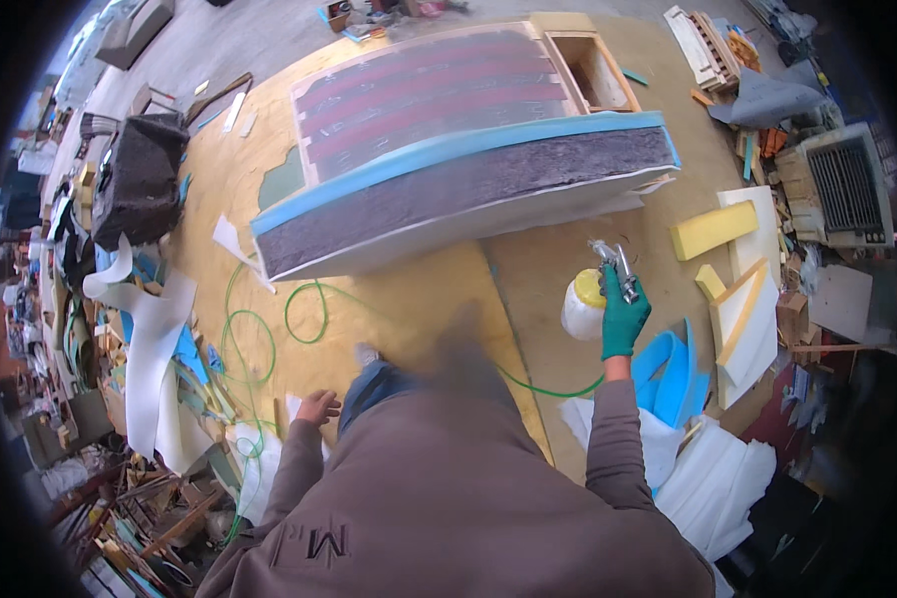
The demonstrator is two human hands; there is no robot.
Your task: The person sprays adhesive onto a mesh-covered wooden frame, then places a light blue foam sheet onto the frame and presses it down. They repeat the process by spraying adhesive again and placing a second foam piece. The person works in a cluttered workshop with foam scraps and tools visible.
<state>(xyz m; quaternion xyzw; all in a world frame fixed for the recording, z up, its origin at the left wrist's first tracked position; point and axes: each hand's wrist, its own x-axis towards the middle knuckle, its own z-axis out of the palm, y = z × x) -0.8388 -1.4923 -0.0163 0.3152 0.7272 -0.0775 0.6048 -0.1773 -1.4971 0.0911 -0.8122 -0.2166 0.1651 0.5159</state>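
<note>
My gloved right hand (624, 317), in green, is closed round the handle of a metal spray gun (618, 267). A white pot with a yellow lid (581, 307) sits at the gun, just left of the glove. Bare and held low beside my body, my left hand (318, 407) has its fingers loosely apart and nothing in them. Ahead of me stands a sofa frame (429, 95) with a webbed panel and an open wooden box end. Along its near side runs dark grey padding (468, 194), edged by a light blue foam strip (458, 154).
A green hose (548, 392) loops over the yellowish floor sheet (409, 289), around my feet. Yellow foam blocks (713, 231), blue foam strips (671, 374) and white wadding (718, 478) lie at right. Scraps and a dark padded piece (140, 174) crowd the left.
</note>
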